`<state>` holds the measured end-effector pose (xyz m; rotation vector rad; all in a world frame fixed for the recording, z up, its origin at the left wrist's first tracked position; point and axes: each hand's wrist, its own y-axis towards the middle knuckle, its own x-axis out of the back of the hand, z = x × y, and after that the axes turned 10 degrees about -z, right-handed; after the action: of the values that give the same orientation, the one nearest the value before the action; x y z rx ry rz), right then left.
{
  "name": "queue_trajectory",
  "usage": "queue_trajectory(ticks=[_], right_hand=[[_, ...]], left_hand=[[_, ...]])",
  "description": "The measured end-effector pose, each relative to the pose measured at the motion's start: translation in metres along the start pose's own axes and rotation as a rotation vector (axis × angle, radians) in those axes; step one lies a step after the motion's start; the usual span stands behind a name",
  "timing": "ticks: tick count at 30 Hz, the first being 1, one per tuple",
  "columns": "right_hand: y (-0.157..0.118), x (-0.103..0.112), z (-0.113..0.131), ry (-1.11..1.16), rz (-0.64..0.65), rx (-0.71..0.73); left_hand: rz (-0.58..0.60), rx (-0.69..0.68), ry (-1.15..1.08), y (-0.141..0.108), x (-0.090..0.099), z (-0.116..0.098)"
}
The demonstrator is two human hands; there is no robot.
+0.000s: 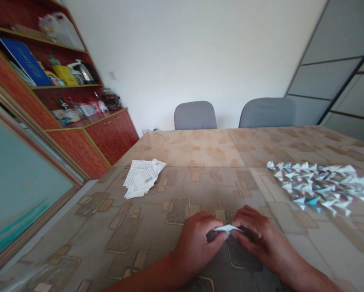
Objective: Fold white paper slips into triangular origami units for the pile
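Note:
Between my two hands is a small piece of folded white paper [228, 228], narrow and pointed toward its ends. My left hand [198, 235] pinches its left side between thumb and fingers. On the opposite side, my right hand [258, 233] grips it the same way. Fingertips hide parts of the paper. To the right on the table lie several rows of small folded paper pieces [314, 182], mostly white with a few bluish ones. At the left rests a loose stack of printed paper slips [142, 177].
The table [182, 150] has a patterned cover. Two grey chairs [195, 115] stand at its far side by a white wall. A red-brown shelf cabinet [113, 132] with bottles, a kettle [85, 74] and boxes is at the left. Grey panelled doors [330, 77] are at the right.

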<state>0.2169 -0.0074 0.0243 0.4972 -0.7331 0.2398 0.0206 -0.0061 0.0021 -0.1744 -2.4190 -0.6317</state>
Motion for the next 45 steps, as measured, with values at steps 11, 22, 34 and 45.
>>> queue_trajectory(ticks=[11,22,34,45], right_hand=[[-0.002,-0.003,0.004,0.266,0.046,-0.325],[-0.002,-0.004,-0.01,0.462,0.054,-0.414],[0.0,0.0,-0.024,-0.005,0.109,-0.347],[-0.002,-0.006,-0.025,-0.421,0.015,-0.147]], left_hand=[[0.107,0.466,-0.507,0.006,0.008,-0.01],[0.092,0.543,-0.641,0.004,0.012,-0.009],[0.008,0.104,0.037,0.0,0.007,-0.004],[0.174,-0.319,0.323,0.005,0.0,0.004]])
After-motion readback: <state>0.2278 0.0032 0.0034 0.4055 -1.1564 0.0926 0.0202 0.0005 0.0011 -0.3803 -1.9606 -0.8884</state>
